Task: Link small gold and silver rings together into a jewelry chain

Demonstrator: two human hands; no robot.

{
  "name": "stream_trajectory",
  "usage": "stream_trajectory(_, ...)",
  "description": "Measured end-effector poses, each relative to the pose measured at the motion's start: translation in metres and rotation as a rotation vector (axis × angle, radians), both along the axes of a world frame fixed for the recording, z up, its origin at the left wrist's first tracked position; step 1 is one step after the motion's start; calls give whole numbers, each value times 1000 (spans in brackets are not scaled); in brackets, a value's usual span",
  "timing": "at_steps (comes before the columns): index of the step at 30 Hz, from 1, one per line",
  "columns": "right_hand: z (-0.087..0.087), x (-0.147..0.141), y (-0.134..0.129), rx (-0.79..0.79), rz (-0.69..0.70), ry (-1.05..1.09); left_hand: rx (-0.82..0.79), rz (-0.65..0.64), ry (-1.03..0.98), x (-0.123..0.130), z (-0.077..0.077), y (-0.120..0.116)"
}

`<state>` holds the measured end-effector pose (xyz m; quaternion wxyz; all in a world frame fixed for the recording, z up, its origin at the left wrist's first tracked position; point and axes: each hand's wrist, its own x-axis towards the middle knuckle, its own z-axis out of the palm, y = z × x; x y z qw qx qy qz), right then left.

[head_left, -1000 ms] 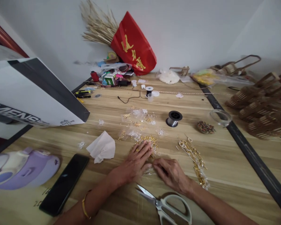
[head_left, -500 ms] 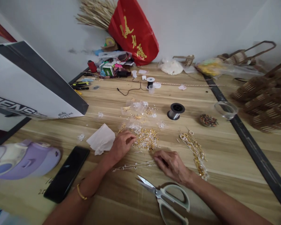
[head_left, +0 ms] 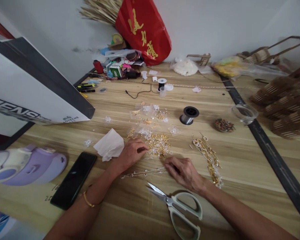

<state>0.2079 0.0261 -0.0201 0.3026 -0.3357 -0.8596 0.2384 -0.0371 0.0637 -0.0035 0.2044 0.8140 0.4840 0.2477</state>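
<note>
My left hand (head_left: 133, 152) is closed in a pinch at the left edge of a pile of gold and silver findings (head_left: 158, 144). What its fingertips hold, if anything, is too small to make out. Nearer me, a thin silver chain (head_left: 145, 172) lies in a doubled line on the table. Its right end meets the fingertips of my right hand (head_left: 183, 171), which are pinched together on it. Scissors (head_left: 168, 200) with pale handles lie just below that hand, blades partly apart. Right of it rests a bundle of gold and silver chains (head_left: 210, 160).
Around the pile are small bags of findings (head_left: 147, 122), a wire spool (head_left: 189, 115), a bowl of beads (head_left: 224, 125) and a white tissue (head_left: 110, 145). A black phone (head_left: 73, 180), a purple bottle (head_left: 32, 166) and a large box (head_left: 40, 90) stand left. Woven baskets (head_left: 287, 110) are at right.
The view has shifted slightly. My left hand has drawn a little towards me along the pile's edge, still pinched. My right hand stays at the chain's end.
</note>
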Motion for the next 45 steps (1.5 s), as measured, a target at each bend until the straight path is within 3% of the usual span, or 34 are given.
stream_trajectory(12, -2, 1, 0, -18, 5, 1, 47, 6, 10, 1, -6, 1)
stream_trajectory(21, -1, 1, 0, -20, 11, -1, 113, 203, -14, -5, -11, 7)
stream_trajectory(35, -1, 0, 1, 21, 13, -27, 114, 164, 115, -3, -12, 6)
stream_trajectory(45, 0, 0, 0, 5, 3, -32, 235, 156, 125, -3, -8, 15)
